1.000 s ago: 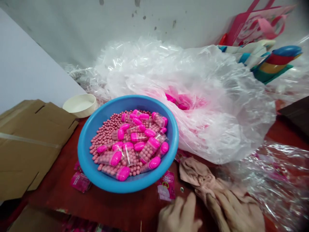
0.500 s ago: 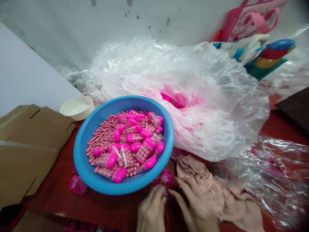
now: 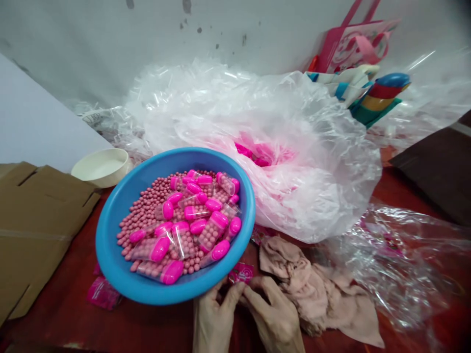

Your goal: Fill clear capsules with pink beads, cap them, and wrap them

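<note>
My left hand is at the front of the table, just below the basin, its thumb and fingers drawn together in a pinch. Beside it, my right hand is also pinched, and the fingertips of both hands meet. Whatever lies between them is too hidden to make out. Just beyond the fingertips is a small pink printed packet. A blue basin holds many loose pink beads and several clear bottles with bright pink caps, filled with the same beads.
A crumpled beige cloth lies right of my hands. Behind it spreads a large clear plastic bag with pink pieces inside. Cardboard and a white bowl are at left. Pink packets sit beside the basin.
The view has shifted, so most things appear further left. My hands have come closer together, and their fingertips now meet. The basin's contents look the same.
</note>
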Demonstrator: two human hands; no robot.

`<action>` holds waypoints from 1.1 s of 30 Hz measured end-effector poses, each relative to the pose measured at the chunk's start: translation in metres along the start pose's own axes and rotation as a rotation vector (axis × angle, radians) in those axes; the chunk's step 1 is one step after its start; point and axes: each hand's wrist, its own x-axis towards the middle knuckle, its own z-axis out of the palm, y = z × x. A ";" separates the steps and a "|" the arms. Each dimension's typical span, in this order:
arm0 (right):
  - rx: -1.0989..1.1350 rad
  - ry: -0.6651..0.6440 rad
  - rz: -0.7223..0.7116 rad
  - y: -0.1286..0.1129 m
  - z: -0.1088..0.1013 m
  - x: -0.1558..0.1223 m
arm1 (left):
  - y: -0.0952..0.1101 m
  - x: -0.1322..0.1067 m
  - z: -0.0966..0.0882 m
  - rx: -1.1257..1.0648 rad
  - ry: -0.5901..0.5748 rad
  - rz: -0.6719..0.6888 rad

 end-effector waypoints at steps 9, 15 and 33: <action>-0.502 0.008 -0.021 0.045 -0.041 -0.019 | 0.000 0.001 0.006 -0.384 0.125 -0.148; -0.573 0.035 0.167 0.085 -0.067 -0.029 | 0.009 -0.006 0.017 -0.548 0.070 -0.189; 0.600 0.000 0.676 -0.006 -0.005 -0.005 | 0.021 -0.012 0.023 -0.683 -0.040 -0.152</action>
